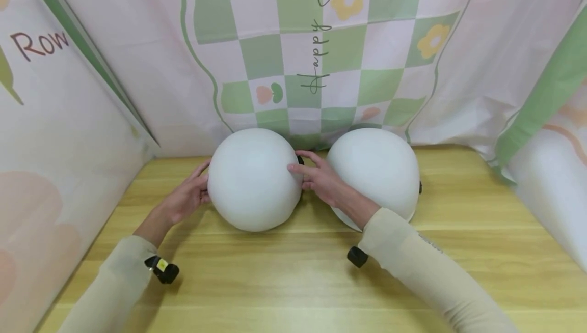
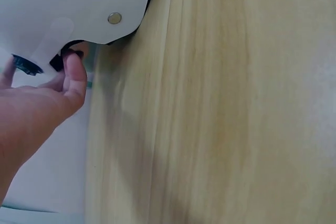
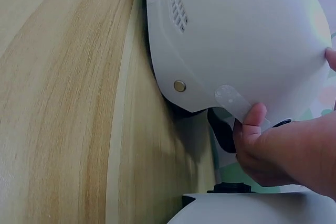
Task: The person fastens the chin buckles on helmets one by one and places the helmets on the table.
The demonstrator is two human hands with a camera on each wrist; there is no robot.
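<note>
Two white helmets stand on the wooden table. The left helmet [image 1: 254, 180] is between my two hands, its smooth dome facing up. At its left side, my left hand [image 1: 185, 198] grips the lower edge; in the left wrist view the thumb [image 2: 76, 74] lies by a black part under the rim. On the other side, my right hand [image 1: 321, 177] holds the edge. The right wrist view shows the thumb [image 3: 254, 116] on the shell [image 3: 236, 40], near a clear tab and a black strap. Some fingers of both hands are hidden behind the helmet.
Close on the right is the second helmet [image 1: 373, 170], partly behind my right forearm. A patterned cloth [image 1: 302, 53] hangs along the back, and more cloth [image 1: 55, 144] borders the left side. The wooden tabletop [image 1: 275, 282] stretches in front.
</note>
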